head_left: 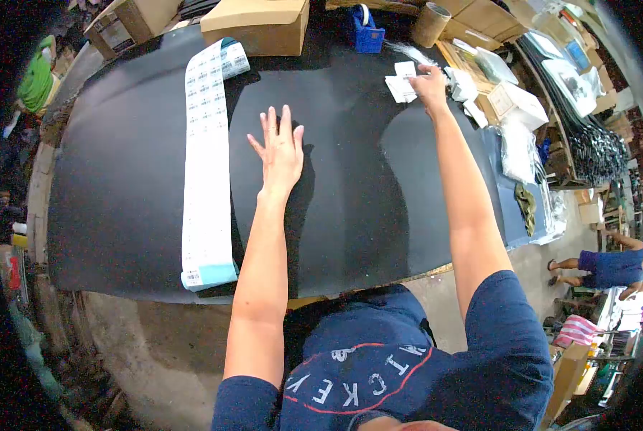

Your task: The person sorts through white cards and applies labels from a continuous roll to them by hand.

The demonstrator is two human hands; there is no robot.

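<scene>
My left hand point(280, 159) is over the black tabletop point(336, 179), fingers spread, holding nothing. To its left lies a long strip of white labels point(206, 172), printed with small dark marks at its far part. Its light-blue backing shows where the ends curl. My right hand point(431, 90) is at the far right of the table, thumb and fingers closed on small white tags point(400, 85). The exact grip is partly hidden by the fingers. More loose white tags point(462, 85) lie just right of that hand.
Along the back edge stand a cardboard box point(257, 29), a blue tape dispenser point(367, 32) and a cardboard tube point(431, 25). At the right are a small white box point(519, 106) and plastic bags point(519, 151). Another person point(612, 267) is farther off at the right.
</scene>
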